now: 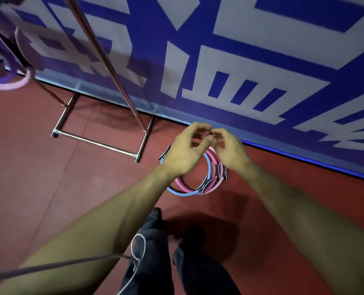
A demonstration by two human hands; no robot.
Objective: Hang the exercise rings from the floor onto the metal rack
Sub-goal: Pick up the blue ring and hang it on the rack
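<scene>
A small pile of exercise rings lies on the red floor by the wall: a blue ring point(183, 193) and pink rings point(213, 186) with dark grip pads. Above the pile, my left hand point(185, 152) and my right hand point(230, 152) hover close together, fingers curled and fingertips nearly touching, with nothing visibly held. The metal rack point(104, 54) stands to the left, its chrome poles rising from a floor frame. A light purple ring point(11, 85) hangs at the far left beside the rack.
A blue and white patterned wall point(262, 71) runs diagonally behind the rings. The rack's base frame point(96, 142) sits on the floor left of the pile. My legs and dark shoes point(155, 213) are below, and a thin cable point(70, 262) crosses the lower left.
</scene>
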